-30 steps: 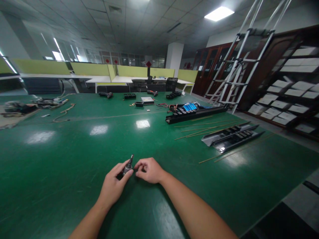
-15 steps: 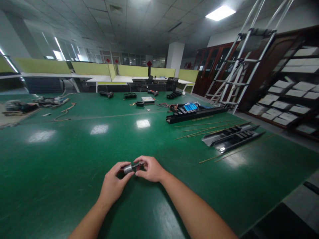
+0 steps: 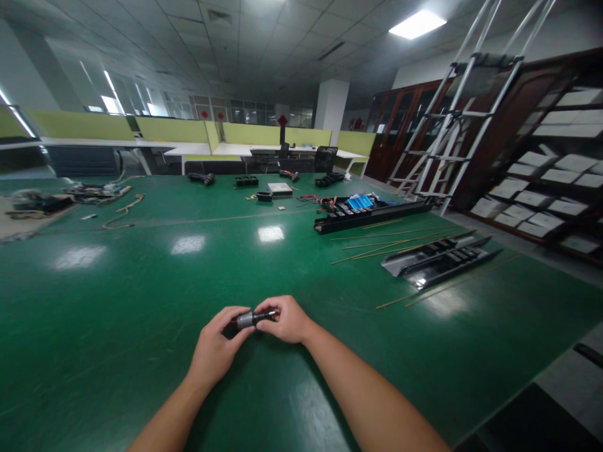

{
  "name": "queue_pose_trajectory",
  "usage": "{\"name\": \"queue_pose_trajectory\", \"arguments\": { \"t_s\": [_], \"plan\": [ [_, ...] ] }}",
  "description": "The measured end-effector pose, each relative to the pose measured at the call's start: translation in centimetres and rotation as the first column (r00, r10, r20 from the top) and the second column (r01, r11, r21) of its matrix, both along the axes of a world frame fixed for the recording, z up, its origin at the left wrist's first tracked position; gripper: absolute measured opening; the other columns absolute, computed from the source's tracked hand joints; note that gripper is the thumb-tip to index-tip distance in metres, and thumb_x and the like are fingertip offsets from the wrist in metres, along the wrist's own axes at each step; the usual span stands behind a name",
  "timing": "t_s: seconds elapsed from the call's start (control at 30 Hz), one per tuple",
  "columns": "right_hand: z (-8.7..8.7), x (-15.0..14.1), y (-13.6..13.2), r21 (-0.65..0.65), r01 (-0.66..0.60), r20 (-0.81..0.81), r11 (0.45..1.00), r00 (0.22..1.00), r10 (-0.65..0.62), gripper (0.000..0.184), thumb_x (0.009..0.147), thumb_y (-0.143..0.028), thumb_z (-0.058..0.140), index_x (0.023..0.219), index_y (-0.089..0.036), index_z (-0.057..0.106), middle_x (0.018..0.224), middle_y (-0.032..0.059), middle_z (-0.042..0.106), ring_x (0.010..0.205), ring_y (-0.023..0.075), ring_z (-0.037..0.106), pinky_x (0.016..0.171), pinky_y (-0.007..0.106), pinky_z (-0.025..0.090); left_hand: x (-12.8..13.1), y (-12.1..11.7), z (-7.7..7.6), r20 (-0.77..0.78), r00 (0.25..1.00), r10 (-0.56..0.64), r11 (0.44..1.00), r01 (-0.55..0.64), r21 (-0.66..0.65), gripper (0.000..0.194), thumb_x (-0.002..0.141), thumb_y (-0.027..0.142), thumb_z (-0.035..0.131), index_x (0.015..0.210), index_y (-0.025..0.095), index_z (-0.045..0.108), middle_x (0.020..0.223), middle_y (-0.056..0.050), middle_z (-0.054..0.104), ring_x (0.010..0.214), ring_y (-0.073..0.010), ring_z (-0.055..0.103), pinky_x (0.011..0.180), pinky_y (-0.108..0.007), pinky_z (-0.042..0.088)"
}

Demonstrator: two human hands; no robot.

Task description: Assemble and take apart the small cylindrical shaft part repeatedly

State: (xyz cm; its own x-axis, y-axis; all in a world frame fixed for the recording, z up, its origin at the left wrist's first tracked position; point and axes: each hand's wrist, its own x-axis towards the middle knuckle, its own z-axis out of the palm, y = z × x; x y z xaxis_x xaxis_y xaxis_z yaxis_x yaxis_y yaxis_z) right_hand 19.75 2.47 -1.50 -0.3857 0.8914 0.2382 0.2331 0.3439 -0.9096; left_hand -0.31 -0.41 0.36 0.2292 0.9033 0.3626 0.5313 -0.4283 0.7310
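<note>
A small cylindrical part [image 3: 245,320], silver-grey with a dark, narrower shaft, lies level between my two hands above the green table. My left hand [image 3: 217,345] grips its thick grey end between thumb and fingers. At the other end, my right hand [image 3: 288,321] pinches the dark shaft, whose light tip shows between the fingers. The fingers cover both ends in part, so I cannot tell exactly what kind of part it is.
Two metal channels [image 3: 443,263] and several thin rods [image 3: 367,245] lie to the right. A long black channel [image 3: 377,218] with a blue item is behind them. Power drills [image 3: 201,179], a pale box [image 3: 279,189] and black holders stand at the far edge; a rope [image 3: 123,212] lies left.
The part has turned slightly in my hands, and its dark shaft and light tip show more clearly. The fingers of my right hand have shifted a little; both arms stay nearly in place.
</note>
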Motion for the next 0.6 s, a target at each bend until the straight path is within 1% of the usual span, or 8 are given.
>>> {"name": "queue_pose_trajectory", "arguments": {
  "t_s": [0.2, 0.4, 0.6],
  "plan": [
    [0.30, 0.10, -0.04, 0.007, 0.017, 0.024, 1.000, 1.000, -0.018, 0.024, 0.073, -0.028, 0.072, 0.093, -0.014, 0.073, 0.081, 0.0044, 0.071, 0.068, 0.0146, 0.062, 0.064, 0.024, 0.047, 0.06, -0.05, 0.03, -0.004, 1.000, -0.005, 1.000, 0.005, -0.001, 0.027, 0.082, 0.040, 0.067, 0.105, 0.025, 0.066, 0.106, -0.003, 0.066, 0.099, -0.0204, 0.062, 0.091, -0.033, 0.050],
    [0.67, 0.16, -0.02, 0.011, 0.024, 0.048, 1.000, 0.999, -0.024, 0.023, 0.073, -0.030, 0.072, 0.090, -0.015, 0.075, 0.079, 0.0041, 0.072, 0.067, 0.0148, 0.062, 0.062, 0.024, 0.046, 0.04, 0.00, -0.23, 0.011, 1.000, -0.021, 1.000, 0.021, -0.016, 0.030, 0.082, 0.042, 0.066, 0.106, 0.023, 0.067, 0.106, -0.006, 0.066, 0.099, -0.0220, 0.063, 0.089, -0.034, 0.052],
    [0.40, 0.26, 0.14, 0.008, 0.042, 0.035, 0.999, 0.999, -0.042, 0.020, 0.073, -0.028, 0.072, 0.087, -0.015, 0.075, 0.075, 0.0034, 0.071, 0.063, 0.0134, 0.060, 0.059, 0.023, 0.044, -0.03, 0.07, -0.28, 0.028, 1.000, -0.008, 0.999, 0.009, -0.037, 0.028, 0.081, 0.040, 0.069, 0.106, 0.026, 0.067, 0.107, -0.003, 0.066, 0.099, -0.0204, 0.062, 0.089, -0.032, 0.051]
  ]
}}
